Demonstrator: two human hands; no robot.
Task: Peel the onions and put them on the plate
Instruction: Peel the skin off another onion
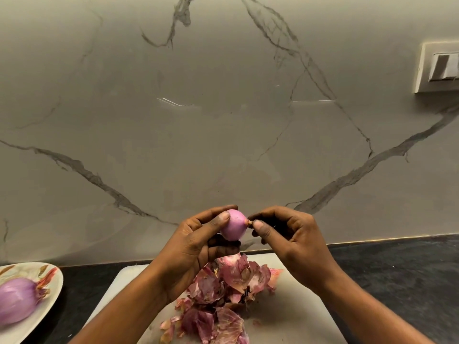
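Our left hand (198, 242) grips the onion (234, 225), axis sideways, tip toward our right hand (285, 232) pinching it; plate (47, 299) lower left.

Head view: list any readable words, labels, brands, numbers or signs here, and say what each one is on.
None: no readable text in this frame.
The plate carries only a leaf pattern, no lettering.
The wall switch shows no marking that can be made out.
The cutting board, the onion in the left hand and the right hand bear no text.
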